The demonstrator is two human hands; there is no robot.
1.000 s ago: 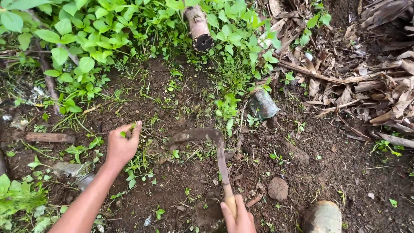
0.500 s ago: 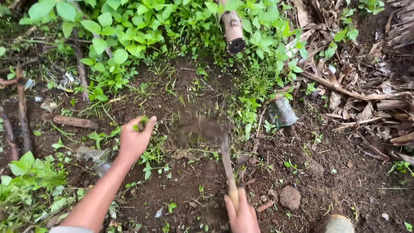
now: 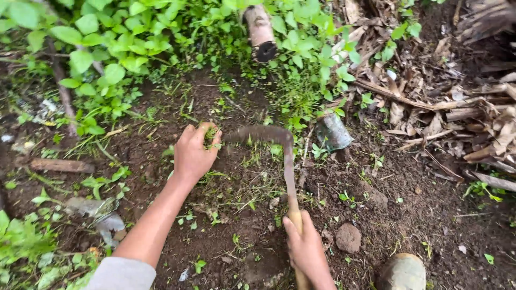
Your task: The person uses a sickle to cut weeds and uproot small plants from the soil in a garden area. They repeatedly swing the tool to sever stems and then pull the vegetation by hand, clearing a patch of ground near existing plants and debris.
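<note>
your left hand (image 3: 194, 151) is down on the dirt (image 3: 226, 236), fingers curled tight around a small tuft of weeds (image 3: 209, 134), with green blades poking out between thumb and fingers. your right hand (image 3: 307, 249) is wrapped closed around the wooden handle (image 3: 294, 217) of a sickle (image 3: 285, 156), low in the view near the bottom edge. the sickle's dark shaft runs up and away from that hand, then the blade (image 3: 255, 133) hooks over to the left, and its tip ends just beside the tuft in your left hand, touching or nearly touching it; you cannot tell which. thin grass lies flat on the soil between your two hands.

past the blade, a cut log end (image 3: 262, 37) sticks out of a bank of broad green leaves (image 3: 107, 48). a crushed can (image 3: 333, 131) sits tilted in the soil just right of the sickle's shaft. a round stone (image 3: 348, 237) lies near your right hand, and a bigger rounded stone (image 3: 402, 271) sits further right at the bottom edge. dry brown leaves (image 3: 473, 107) pile up at the right. a short stick (image 3: 56, 165) lies on the ground well left of your left hand.
</note>
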